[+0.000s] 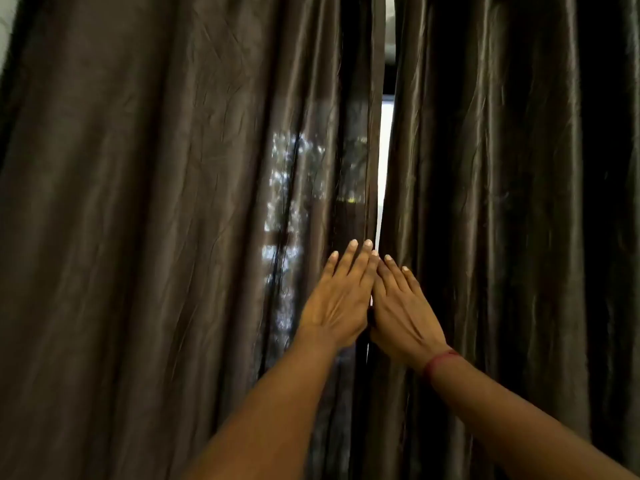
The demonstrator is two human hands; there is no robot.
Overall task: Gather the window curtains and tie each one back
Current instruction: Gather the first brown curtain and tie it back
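Two dark brown satin curtains fill the view, hanging straight down. The left curtain (156, 220) and the right curtain (502, 202) meet at a narrow bright gap in the middle. My left hand (341, 299) lies flat with straight fingers against the inner edge of the left curtain. My right hand (403, 310), with a red thread on the wrist, lies flat beside it on the inner edge of the right curtain. The two hands touch along their index fingers, right at the gap. Neither hand holds fabric. No tie-back is visible.
Daylight from the window (385, 161) shows through the slit between the curtains and glimmers through the thin fabric (287, 188) left of it. A sliver of pale wall (5, 26) appears at the top left corner.
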